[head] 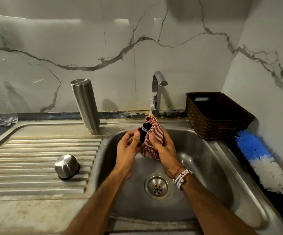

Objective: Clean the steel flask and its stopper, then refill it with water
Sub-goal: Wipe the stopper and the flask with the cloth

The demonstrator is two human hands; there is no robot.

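The steel flask [85,106] stands upside down on the back edge of the draining board, leaning slightly. Its steel cup lid [67,166] sits mouth down on the ribbed drainer. Over the sink basin [205,167], my left hand [128,148] holds the black stopper [143,133] between thumb and fingers. My right hand [164,150] grips a red-and-white striped cloth [153,134] wrapped against the stopper's right side. Part of the stopper is hidden by the cloth and my fingers.
The tap [156,92] rises behind the basin, with no water running. A brown woven basket [217,116] stands at the right rear. A blue-and-white bottle brush [262,160] lies along the right counter. A clear plastic bottle [3,106] stands far left. The drain [157,186] is below my wrists.
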